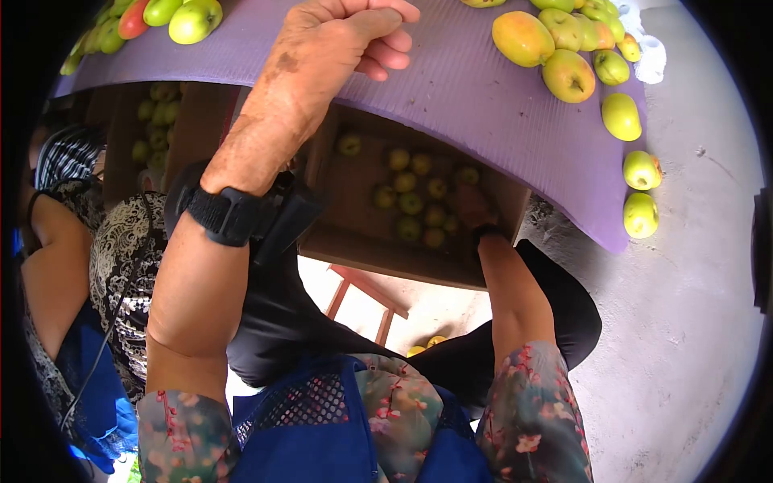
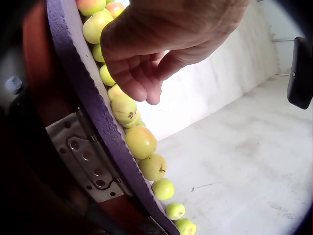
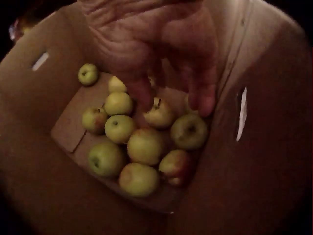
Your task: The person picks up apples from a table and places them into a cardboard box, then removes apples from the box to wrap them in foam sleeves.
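Left hand [image 1: 346, 40]: we see it over the purple mat [image 1: 483, 105], near its front edge, fingers loosely curled, holding nothing | cardboard box [image 1: 354, 241]: under that edge, apples [image 3: 142, 147] on its floor | right hand [image 3: 161, 54]: inside the box, fingers hanging relaxed just above the apples, gripping none | loose apples [image 1: 568, 76]: along the mat's right edge.

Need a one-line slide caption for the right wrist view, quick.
Right hand reaches down into a cardboard box, fingers just above a small pile of yellow-green apples.
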{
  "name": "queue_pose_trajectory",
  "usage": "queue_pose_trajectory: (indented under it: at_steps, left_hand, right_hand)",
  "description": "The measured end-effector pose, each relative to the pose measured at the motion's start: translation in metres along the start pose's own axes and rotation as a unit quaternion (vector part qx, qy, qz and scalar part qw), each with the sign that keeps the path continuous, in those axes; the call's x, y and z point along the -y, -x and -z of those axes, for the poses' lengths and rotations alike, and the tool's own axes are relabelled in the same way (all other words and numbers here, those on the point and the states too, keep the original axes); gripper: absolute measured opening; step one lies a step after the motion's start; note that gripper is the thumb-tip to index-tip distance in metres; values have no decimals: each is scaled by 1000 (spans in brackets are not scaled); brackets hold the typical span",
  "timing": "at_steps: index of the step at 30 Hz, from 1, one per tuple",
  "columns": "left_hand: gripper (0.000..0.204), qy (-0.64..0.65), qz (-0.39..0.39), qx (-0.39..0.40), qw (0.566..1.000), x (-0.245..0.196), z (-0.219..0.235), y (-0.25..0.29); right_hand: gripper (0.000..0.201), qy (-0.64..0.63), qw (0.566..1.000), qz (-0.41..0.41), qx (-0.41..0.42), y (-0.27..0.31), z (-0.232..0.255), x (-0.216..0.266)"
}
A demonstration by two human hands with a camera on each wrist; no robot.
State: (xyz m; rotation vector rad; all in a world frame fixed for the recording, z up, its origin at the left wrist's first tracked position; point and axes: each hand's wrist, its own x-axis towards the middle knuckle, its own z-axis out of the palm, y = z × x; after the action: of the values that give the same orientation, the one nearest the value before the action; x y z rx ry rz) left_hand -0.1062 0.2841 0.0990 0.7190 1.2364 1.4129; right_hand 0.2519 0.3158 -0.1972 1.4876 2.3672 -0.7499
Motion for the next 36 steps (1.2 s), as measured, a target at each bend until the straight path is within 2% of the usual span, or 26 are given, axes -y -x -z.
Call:
queue_pose_trajectory:
  at_steps: [3, 5, 7, 8, 9, 12, 15, 17, 18, 19, 21, 23, 26, 29, 30, 32, 33, 36]
  left_hand:
    - [16, -2, 0, -4, 1000, -3, 1, 2]
    - [17, 2, -3, 1, 1000, -2, 1, 3]
    - [17, -21, 14, -15, 1000, -2, -3, 2]
    - [17, -33, 21, -23, 999, -2, -4, 2]
    - [17, -31, 20, -16, 999, -2, -4, 4]
    - [17, -22, 17, -1, 1000, -2, -6, 6]
    - [17, -25, 35, -15, 999, -4, -9, 6]
    - [17, -31, 63, -39, 997, -9, -12, 4]
    - [17, -21, 44, -25, 999, -8, -10, 5]
    - [17, -10, 24, -11, 1000, -7, -6, 5]
    - [17, 3, -9, 2, 1000, -7, -3, 5]
    - [17, 8, -36, -2, 999, -9, -1, 6]
    - [17, 11, -49, -2, 999, -9, 4, 2]
    - [18, 75, -21, 26, 997, -24, -5, 0]
    - [18, 63, -28, 52, 996, -28, -10, -1]
    - [19, 36, -43, 101, 993, -42, -17, -7]
    - [20, 22, -99, 157, 982, -48, -18, -8]
    - [21, -36, -153, 210, 965, -67, -20, -14]
  right_hand:
    - [32, 61, 988, -52, 129, -17, 15, 34]
    - [31, 128, 990, 17, 62, -26, -6, 30]
    - [31, 165, 983, 72, 35, -46, -45, -2]
    - [31, 168, 980, 93, 44, -67, -80, -38]
    - [31, 172, 977, 112, 53, -72, -78, -33]
    - [34, 75, 993, 33, 80, -62, -60, -12]
    - [43, 49, 984, 25, 168, -59, -42, -11]
    - [50, -8, 997, -1, 70, -67, -69, -47]
    - [54, -35, 999, -15, 19, -68, -78, -62]
    - [57, -125, 992, 7, 30, -60, -61, -50]
    - [63, -278, 958, 33, 64, -44, -22, -19]
    - [69, -379, 917, 11, 125, -28, 17, 12]
    - [74, -467, 861, -32, 198, -12, 33, 25]
    - [75, -541, 810, -78, 213, -2, 44, 40]
    - [74, -564, 790, -103, 217, 6, 44, 43]
    - [70, -636, 725, -104, 243, 16, 45, 42]
    - [68, -670, 689, -102, 255, 20, 48, 46]
    - [61, -728, 624, -107, 263, 33, 61, 55]
